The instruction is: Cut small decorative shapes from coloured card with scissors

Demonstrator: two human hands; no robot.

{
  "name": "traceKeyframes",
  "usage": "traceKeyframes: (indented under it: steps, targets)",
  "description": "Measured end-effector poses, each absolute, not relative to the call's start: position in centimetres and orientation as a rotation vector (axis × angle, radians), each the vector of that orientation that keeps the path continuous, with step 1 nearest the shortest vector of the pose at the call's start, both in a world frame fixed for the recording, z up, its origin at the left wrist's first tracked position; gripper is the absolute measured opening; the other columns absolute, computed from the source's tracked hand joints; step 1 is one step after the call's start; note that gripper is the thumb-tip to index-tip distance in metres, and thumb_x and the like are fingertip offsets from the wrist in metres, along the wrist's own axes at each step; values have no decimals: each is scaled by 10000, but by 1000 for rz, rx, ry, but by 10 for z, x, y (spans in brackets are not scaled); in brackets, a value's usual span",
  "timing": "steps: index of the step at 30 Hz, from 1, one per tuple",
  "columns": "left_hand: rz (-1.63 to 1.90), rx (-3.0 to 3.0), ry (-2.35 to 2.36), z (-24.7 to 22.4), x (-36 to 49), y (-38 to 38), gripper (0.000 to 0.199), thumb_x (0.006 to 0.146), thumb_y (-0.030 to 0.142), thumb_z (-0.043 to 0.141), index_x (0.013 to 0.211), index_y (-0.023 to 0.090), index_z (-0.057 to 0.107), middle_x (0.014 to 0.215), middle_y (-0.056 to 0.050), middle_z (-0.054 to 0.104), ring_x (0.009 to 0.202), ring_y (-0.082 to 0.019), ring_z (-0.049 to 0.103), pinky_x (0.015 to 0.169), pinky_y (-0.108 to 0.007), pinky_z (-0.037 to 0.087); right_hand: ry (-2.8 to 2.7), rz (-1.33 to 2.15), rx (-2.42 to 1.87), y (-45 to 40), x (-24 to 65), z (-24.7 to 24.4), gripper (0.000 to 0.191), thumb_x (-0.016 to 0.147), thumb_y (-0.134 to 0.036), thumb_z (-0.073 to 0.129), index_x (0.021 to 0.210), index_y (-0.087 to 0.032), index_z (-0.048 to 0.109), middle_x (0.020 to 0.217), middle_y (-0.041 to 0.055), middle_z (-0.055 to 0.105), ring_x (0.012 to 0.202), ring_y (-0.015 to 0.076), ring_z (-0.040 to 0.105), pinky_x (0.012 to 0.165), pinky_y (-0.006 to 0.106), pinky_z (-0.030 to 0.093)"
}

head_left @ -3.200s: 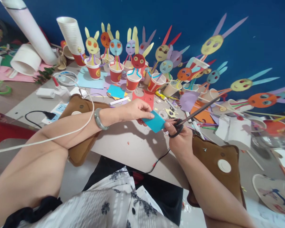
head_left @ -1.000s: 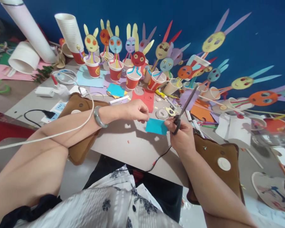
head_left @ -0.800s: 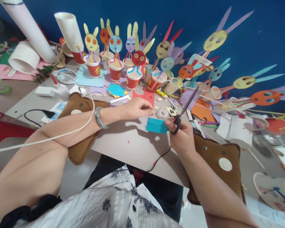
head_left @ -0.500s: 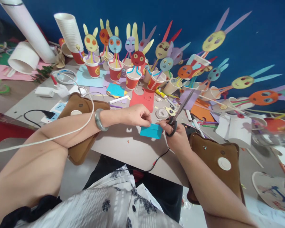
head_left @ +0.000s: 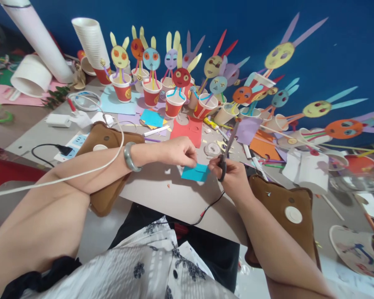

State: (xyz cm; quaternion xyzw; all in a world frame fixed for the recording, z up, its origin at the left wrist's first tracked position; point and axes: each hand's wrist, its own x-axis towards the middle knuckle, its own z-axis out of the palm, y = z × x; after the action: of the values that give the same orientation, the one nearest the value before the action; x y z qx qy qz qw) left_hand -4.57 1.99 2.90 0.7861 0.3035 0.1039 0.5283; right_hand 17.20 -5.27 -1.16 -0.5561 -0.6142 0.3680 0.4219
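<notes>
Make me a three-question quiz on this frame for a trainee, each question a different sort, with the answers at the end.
1. What colour is the small paper between the left hand and the right hand?
2. True or false: the scissors are cutting into that paper with their blades.
3. Multiple choice: what is worn on the left wrist?
A) a watch
B) a bangle
C) a knotted ribbon

Key:
1. Blue.
2. False; the right hand holds them with the blades pointing away from the paper.
3. B, a bangle.
</notes>
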Motion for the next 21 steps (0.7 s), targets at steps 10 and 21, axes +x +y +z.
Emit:
traceKeyframes:
  steps: [10,21]
  targets:
    - [560,1372,835,28,-37,21,64,854,59,599,847,118,577,623,9,660,510,-88,643,501,-179,493,-1178,953,-1260,-45,175,-31,308,835,-436,704,653,-203,620,631,-1,549,610,140,489,586,298,404]
    - [355,1443,748,22,-34,16,92,820,38,602,854,118,572,668,15,658,575,-79,646,560,-182,505,-1150,1045,-1283,-54,168,-29,305,693,-340,820,578,-202,573,614,-30,499,601,120,439,588,282,391]
